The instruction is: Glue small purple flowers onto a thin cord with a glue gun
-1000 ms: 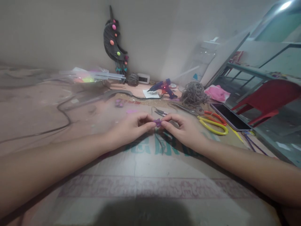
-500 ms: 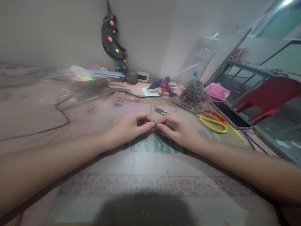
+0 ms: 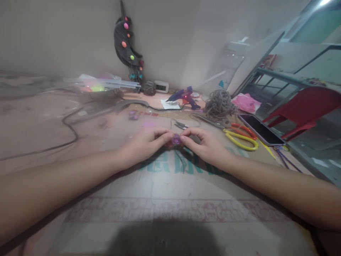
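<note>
A small purple flower-shaped piece (image 3: 176, 139) sits between the fingertips of both my hands, low over a flat printed sheet (image 3: 165, 199) on the floor. My left hand (image 3: 145, 144) pinches it from the left with curled fingers. My right hand (image 3: 204, 144) pinches it from the right. A thin dark cord (image 3: 182, 161) trails from the piece toward me across the sheet.
Right of my hands lie yellow and orange scissors (image 3: 241, 137), a phone (image 3: 261, 129), a tangle of twine (image 3: 220, 103) and small snips (image 3: 182, 124). A glue gun (image 3: 183, 96) with a red light stands behind. A dark cable (image 3: 70, 126) runs on the left. A red chair (image 3: 306, 108) stands at right.
The purple piece, hidden between my pinching fingertips half a second ago, shows again between them. My hands stay in the same place.
</note>
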A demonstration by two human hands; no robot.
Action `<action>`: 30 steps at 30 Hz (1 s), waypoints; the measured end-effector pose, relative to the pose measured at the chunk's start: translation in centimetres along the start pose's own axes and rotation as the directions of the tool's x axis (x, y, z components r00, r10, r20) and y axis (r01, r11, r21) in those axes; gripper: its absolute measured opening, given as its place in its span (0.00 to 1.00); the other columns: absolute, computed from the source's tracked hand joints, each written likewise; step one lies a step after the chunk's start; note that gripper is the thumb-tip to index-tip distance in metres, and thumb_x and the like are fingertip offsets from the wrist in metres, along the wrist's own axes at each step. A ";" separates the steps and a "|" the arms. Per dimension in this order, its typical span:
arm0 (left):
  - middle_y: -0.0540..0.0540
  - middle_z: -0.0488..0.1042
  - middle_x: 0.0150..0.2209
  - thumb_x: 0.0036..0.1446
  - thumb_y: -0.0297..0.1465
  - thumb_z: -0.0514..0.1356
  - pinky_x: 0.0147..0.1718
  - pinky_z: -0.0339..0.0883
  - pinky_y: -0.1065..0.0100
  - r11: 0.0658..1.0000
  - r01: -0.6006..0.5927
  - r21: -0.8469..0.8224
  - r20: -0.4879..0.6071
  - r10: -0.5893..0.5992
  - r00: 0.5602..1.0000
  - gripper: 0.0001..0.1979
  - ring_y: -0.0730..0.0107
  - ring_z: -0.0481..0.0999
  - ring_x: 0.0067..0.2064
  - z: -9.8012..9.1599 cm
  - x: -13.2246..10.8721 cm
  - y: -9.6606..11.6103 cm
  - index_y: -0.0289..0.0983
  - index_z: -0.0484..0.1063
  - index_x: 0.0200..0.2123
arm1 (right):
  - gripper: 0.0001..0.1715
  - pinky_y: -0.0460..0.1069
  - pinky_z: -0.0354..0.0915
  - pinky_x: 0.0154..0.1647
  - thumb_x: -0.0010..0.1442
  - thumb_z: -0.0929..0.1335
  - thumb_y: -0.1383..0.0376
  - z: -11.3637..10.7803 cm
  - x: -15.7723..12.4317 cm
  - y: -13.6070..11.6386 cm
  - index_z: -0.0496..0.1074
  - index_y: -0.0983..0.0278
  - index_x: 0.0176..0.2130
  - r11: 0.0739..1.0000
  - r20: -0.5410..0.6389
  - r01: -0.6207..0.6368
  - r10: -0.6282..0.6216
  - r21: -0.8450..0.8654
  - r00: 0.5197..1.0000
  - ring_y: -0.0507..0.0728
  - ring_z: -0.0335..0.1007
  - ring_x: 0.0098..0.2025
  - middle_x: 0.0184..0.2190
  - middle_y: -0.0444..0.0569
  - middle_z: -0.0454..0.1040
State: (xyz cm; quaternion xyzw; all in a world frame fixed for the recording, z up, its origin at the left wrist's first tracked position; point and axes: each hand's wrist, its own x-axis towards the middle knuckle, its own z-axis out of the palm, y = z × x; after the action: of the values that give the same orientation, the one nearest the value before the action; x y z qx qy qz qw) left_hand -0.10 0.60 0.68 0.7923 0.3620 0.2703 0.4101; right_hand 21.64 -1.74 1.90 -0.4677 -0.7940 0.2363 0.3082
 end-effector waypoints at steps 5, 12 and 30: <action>0.48 0.80 0.36 0.65 0.44 0.57 0.38 0.67 0.67 0.999 0.011 0.041 -0.066 -0.009 0.998 0.17 0.66 0.77 0.38 0.1 -0.1 0.5 0.38 0.77 0.38 | 0.10 0.48 0.67 0.36 0.64 0.66 0.60 -0.1 -0.1 -0.3 0.74 0.61 0.33 0.999 -0.010 -0.015 0.015 0.031 1.000 0.54 0.73 0.33 0.30 0.44 0.78; 0.47 0.80 0.34 0.63 0.43 0.58 0.36 0.68 0.67 0.999 0.030 0.046 -0.097 -0.025 0.995 0.15 0.66 0.77 0.36 0.2 -0.1 0.4 0.37 0.77 0.35 | 0.14 0.48 0.68 0.36 0.66 0.65 0.57 0.0 0.0 0.3 0.75 0.62 0.35 0.994 0.040 -0.020 0.016 0.103 0.999 0.54 0.74 0.34 0.31 0.46 0.79; 0.48 0.78 0.33 0.64 0.44 0.57 0.34 0.66 0.67 1.000 0.017 -0.004 -0.089 -0.018 0.996 0.17 0.68 0.74 0.34 0.3 0.0 0.2 0.37 0.75 0.34 | 0.10 0.48 0.69 0.37 0.63 0.68 0.59 -0.1 0.2 0.7 0.77 0.61 0.35 0.988 0.088 -0.041 0.028 0.152 0.996 0.53 0.75 0.34 0.31 0.44 0.80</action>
State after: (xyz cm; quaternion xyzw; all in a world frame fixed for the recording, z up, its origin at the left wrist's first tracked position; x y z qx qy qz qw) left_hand 0.16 0.41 0.72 0.7755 0.3864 0.3025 0.3972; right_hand 22.08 -1.19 1.55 -0.4458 -0.7776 0.3219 0.3050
